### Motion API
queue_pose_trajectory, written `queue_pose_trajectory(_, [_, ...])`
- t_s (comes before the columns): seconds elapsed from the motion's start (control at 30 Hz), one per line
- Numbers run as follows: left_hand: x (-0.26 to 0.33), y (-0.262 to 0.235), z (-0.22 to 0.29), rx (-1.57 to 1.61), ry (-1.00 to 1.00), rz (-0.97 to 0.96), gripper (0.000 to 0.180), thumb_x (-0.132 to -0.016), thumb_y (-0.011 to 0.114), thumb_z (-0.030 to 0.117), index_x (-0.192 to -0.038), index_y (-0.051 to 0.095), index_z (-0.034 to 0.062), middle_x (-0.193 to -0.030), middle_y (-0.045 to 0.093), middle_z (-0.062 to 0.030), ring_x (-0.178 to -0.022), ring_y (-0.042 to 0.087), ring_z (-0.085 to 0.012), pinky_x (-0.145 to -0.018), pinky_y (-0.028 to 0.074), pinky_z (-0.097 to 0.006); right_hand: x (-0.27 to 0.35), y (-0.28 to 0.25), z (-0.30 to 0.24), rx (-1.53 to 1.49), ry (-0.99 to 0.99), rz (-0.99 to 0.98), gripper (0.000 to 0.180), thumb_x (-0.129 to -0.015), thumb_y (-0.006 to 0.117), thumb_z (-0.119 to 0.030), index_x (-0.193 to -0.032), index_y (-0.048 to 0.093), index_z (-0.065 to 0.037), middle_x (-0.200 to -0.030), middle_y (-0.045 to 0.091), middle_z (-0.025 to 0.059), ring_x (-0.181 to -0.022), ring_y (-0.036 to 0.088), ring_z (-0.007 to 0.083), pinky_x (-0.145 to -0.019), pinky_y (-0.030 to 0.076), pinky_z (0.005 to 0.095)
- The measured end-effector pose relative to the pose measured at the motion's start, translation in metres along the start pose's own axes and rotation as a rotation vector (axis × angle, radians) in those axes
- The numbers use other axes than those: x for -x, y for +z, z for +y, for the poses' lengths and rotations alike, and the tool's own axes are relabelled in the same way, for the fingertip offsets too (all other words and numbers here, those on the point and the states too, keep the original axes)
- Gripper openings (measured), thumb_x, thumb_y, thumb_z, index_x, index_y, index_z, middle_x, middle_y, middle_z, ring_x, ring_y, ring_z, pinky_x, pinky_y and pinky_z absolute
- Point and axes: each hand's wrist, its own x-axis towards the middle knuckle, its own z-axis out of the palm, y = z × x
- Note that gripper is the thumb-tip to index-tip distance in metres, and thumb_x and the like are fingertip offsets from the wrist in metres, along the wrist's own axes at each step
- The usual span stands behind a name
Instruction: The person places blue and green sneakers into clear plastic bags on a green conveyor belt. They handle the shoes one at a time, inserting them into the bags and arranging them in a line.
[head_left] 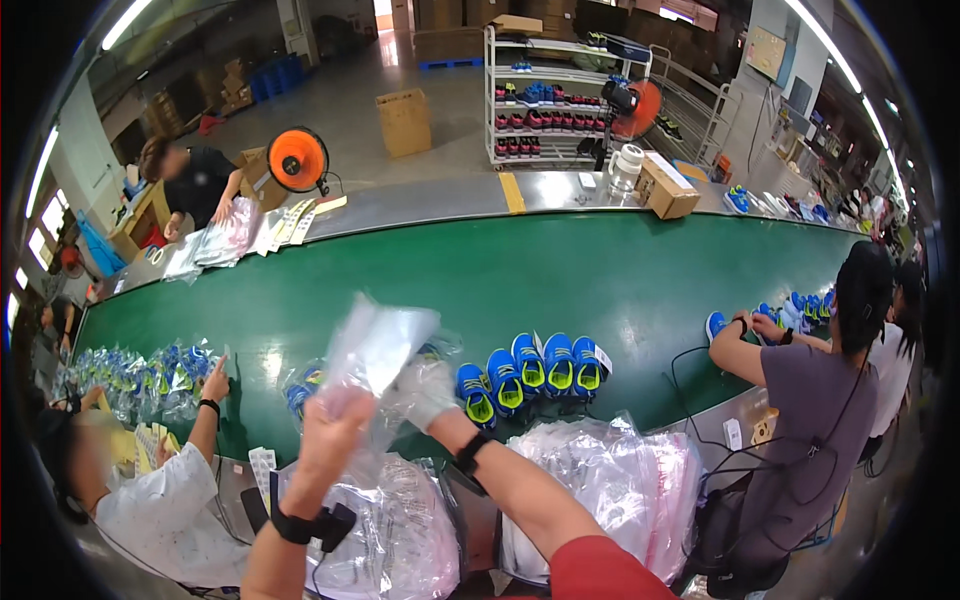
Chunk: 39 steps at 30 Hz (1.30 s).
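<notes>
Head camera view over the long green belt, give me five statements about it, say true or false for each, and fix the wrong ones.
1. The person's bare left hand grips a crinkled clear plastic bag. True.
2. Both of the person's wrists are bare. False: each wears a black band.
3. A row of blue shoes with lime-yellow linings stands on the smooth green belt, right of that bag. True.
4. That row is wrapped in plastic. False: those shoes are unwrapped.
5. A small brown cardboard box sits on the grey metal counter beyond the belt. True.
</notes>
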Motion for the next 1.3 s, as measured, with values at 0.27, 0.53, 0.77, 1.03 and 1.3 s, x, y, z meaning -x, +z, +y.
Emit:
queue_pose_trajectory(0.27, [-0.024,-0.047,-0.043,0.342,-0.238,0.094,0.034,-0.092,0.050,0.030,-0.114,0.052,0.0052,-0.095,0.056,0.0020,-0.079,0.051,-0.0042,-0.062,0.042,-0.020,0.011,0.052,0.006,-0.866,-0.074,-0.233,0.042,-0.085,0.053,-0.039,-0.107,0.058,-0.004,-0.081,0.061,0.0079,-0.072,0.060,0.0189,-0.067,0.048,0.0309])
queue_pose_trajectory(0.53, [-0.021,-0.042,-0.090,0.313,-0.081,0.359,0.044,-0.094,0.045,0.025,-0.130,0.041,-0.0012,-0.127,0.047,-0.0075,-0.116,0.043,-0.0155,-0.101,0.031,-0.030,0.084,0.009,0.060,-1.124,-0.041,0.236,0.035,-0.091,0.047,-0.026,-0.066,0.052,-0.003,-0.057,0.053,0.0025,-0.052,0.050,0.0084,-0.050,0.041,0.0261])
queue_pose_trajectory(0.77, [-0.004,0.074,-0.048,0.409,-0.078,0.131,0.043,-0.091,0.052,0.029,-0.122,0.045,-0.0009,-0.110,0.051,-0.0051,-0.105,0.047,-0.0133,-0.094,0.036,-0.030,0.115,-0.013,0.063,-0.806,-0.179,0.256,0.033,-0.090,0.052,-0.035,-0.087,0.056,-0.002,-0.074,0.059,0.0098,-0.070,0.056,0.0174,-0.064,0.045,0.0291])
queue_pose_trajectory(1.03, [0.010,0.052,-0.016,0.705,0.049,-0.175,0.045,-0.092,0.048,0.029,-0.124,0.044,-0.0011,-0.115,0.052,-0.0077,-0.106,0.051,-0.0188,-0.095,0.036,-0.030,0.154,-0.030,0.126,-0.873,-0.172,0.512,0.028,-0.090,0.051,-0.030,-0.084,0.056,-0.004,-0.059,0.049,0.0033,-0.053,0.047,0.0153,-0.050,0.040,0.0301])
queue_pose_trajectory(1.3, [-0.017,0.044,-0.070,-0.109,0.194,0.443,0.036,-0.093,0.050,0.023,-0.116,0.050,-0.0046,-0.110,0.051,-0.0126,-0.098,0.048,-0.0226,-0.089,0.038,-0.032,0.168,-0.057,0.072,-0.132,-0.472,0.772,0.022,-0.077,0.055,-0.017,-0.094,0.053,-0.003,-0.090,0.054,0.0140,-0.085,0.055,0.0295,-0.073,0.045,0.0398])
